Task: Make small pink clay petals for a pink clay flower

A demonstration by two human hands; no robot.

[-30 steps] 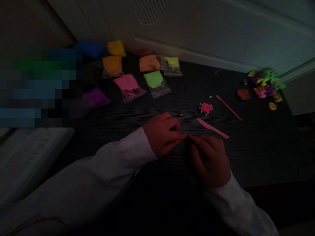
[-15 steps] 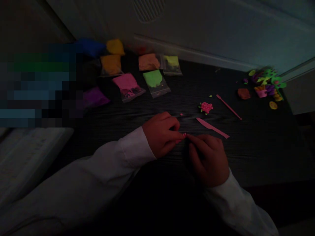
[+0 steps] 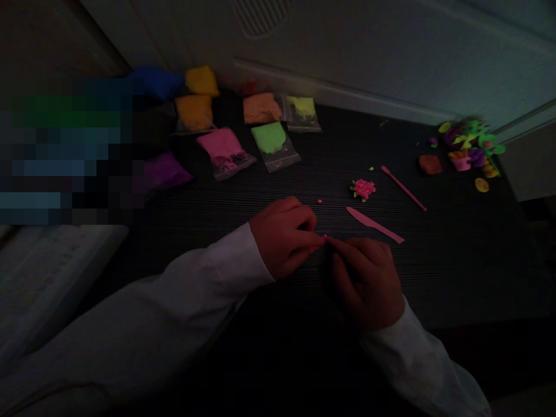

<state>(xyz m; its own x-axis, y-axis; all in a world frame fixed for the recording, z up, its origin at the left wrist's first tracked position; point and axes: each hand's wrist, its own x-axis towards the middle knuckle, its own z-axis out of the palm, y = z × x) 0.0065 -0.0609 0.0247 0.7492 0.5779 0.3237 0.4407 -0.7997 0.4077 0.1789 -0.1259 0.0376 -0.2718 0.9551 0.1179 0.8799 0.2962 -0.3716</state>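
Note:
The light is dim. My left hand [image 3: 284,236] and my right hand [image 3: 369,281] meet fingertip to fingertip over a dark ribbed table [image 3: 456,272]. Between them they pinch a tiny pink clay piece [image 3: 324,237]. Both hands are closed around it. A flat pink modelling knife [image 3: 374,225] lies just beyond my right hand. A small pink clay flower [image 3: 364,189] with green bits sits further back, and a thin pink stick tool [image 3: 403,188] lies to its right. A pink crumb [image 3: 319,201] rests near my left hand.
Several bags of coloured clay lie at the back left: pink [image 3: 222,147], green [image 3: 271,141], orange [image 3: 261,108], yellow [image 3: 201,80], purple [image 3: 163,172], blue [image 3: 157,81]. Finished clay shapes [image 3: 471,149] and a brown lump [image 3: 430,164] sit at the far right. A pale wall stands behind.
Hardly anything has moved. My fingertips keep working the pink piece at the same spot, and the view has shifted very slightly.

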